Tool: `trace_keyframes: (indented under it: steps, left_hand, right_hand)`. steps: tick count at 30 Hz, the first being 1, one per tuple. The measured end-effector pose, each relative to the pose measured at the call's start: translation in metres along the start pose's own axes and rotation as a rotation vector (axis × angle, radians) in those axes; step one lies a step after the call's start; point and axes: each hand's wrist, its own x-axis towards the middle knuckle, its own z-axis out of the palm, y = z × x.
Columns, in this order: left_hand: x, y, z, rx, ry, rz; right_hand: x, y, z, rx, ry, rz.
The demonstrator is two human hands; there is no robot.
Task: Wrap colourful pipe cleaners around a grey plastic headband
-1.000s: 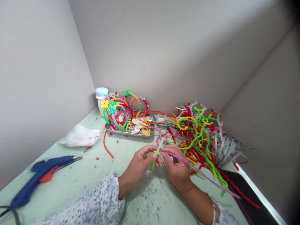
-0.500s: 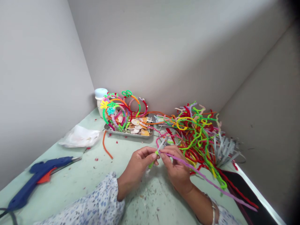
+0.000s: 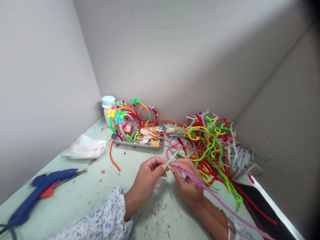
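Worktop (image 3: pixel 102 190) bears a tangled pile of fuzzy stems (image 3: pixel 213 146) at right. Right hand (image 3: pixel 188 181): pinched closed on a purple stem (image 3: pixel 218 196), trailing rightward. Left hand (image 3: pixel 146 175): pinched closed on a pale strip (image 3: pixel 174 155), projecting beyond both hands.

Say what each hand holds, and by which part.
Left hand: pale strip, pinched at its green part. Right hand: purple fuzzy stem, pinched near the end by the strip.
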Motion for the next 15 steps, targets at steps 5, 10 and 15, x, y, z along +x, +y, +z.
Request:
trace_keyframes:
  steps: [5,10,15]
  left_hand:
    - [0.001,0.005,-0.001,0.097,0.024,0.028]
    - [0.001,0.009,0.000,0.136,0.033,0.024]
    - [0.001,0.011,0.000,0.156,0.018,0.016]
  right_hand:
    - [0.001,0.001,-0.001,-0.043,-0.018,-0.068]
    - [0.001,0.006,-0.005,-0.074,-0.044,-0.133]
    - [0.004,0.008,-0.008,-0.117,-0.048,-0.189]
